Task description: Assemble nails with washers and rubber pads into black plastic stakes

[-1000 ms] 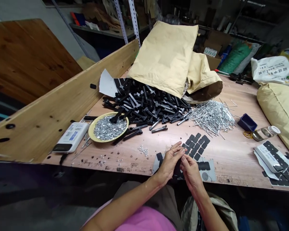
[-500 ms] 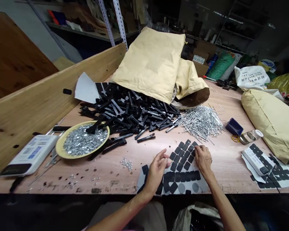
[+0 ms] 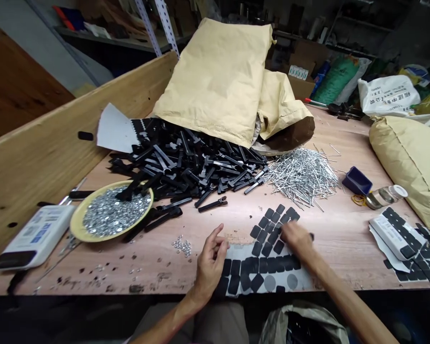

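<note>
My left hand (image 3: 210, 263) hovers near the table's front edge, thumb and fingers apart, holding nothing. Just to its right lies a pale sheet (image 3: 304, 284) with rows of black rounded pads (image 3: 272, 264) on it. Behind the sheet, more black pads (image 3: 261, 236) are laid out in slanting rows on the table. My right hand (image 3: 298, 241) is over the right side of these rows, smeared by motion, with its fingertips hidden. A small dark piece (image 3: 311, 236) shows beside that hand; whether it is held cannot be told.
Behind the pads lie a heap of black plastic parts (image 3: 200, 167) and a pile of thin metal pins (image 3: 301, 174). A yellow bowl (image 3: 76, 224) of small metal pieces stands left, beside a white scale (image 3: 36, 236). Paper sacks (image 3: 215, 81), a purple tray (image 3: 357, 181) and a jar (image 3: 383, 197) are further out.
The view has shifted slightly. My right hand has moved from the upper right corner of the pad rows toward me. My left hand has drawn back left, away from the pads.
</note>
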`<state>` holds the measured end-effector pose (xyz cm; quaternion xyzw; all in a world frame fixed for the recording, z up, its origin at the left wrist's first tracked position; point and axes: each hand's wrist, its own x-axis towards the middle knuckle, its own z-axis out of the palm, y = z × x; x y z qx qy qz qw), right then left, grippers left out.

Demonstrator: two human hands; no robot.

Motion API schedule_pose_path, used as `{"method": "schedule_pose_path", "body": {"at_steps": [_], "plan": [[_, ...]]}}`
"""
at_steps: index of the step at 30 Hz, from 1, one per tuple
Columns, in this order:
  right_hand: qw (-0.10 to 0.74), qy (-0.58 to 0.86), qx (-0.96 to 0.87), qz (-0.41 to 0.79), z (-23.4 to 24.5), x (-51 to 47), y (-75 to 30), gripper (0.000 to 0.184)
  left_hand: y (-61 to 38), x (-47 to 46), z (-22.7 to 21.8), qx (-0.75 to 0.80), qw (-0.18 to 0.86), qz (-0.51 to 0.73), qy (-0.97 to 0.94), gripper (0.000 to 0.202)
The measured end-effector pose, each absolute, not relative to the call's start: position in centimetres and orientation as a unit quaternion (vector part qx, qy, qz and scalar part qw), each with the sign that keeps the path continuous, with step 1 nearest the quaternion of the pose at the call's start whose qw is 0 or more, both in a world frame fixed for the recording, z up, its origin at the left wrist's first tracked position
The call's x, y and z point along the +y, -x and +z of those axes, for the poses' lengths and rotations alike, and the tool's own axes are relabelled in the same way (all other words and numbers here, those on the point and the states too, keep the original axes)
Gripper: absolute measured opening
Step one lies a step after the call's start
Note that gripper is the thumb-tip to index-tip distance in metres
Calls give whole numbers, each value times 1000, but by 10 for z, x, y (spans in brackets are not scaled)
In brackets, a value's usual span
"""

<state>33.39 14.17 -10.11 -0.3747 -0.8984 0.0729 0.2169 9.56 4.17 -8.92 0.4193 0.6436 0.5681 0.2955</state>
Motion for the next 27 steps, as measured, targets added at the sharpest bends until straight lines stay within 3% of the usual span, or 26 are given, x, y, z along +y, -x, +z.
{"method": "schedule_pose_path", "body": {"at_steps": [3, 7, 12, 15, 19, 24, 27], "plan": [[199, 293, -935, -14, -94, 154, -334, 33, -95, 55, -79, 653, 287, 558, -424, 38], [178, 314, -925, -122, -90, 158, -335, 34, -89, 73, -74, 663, 263, 523, -467, 38], [118, 261, -949, -131, -97, 136, -330, 27, -69, 104, -80, 756, 142, 346, -537, 34], [116, 287, -944, -116, -98, 147, -335, 27, -60, 120, -79, 807, 101, 217, -541, 35], [142, 426, -889, -90, -95, 170, -339, 29, -58, 129, -77, 838, 98, 124, -523, 39], [100, 335, -937, -24, -82, 148, -326, 27, -54, 133, -84, 843, 121, 113, -511, 30], [92, 405, -908, 54, -57, 123, -336, 24, -50, 132, -85, 828, 132, 171, -518, 24]]}}
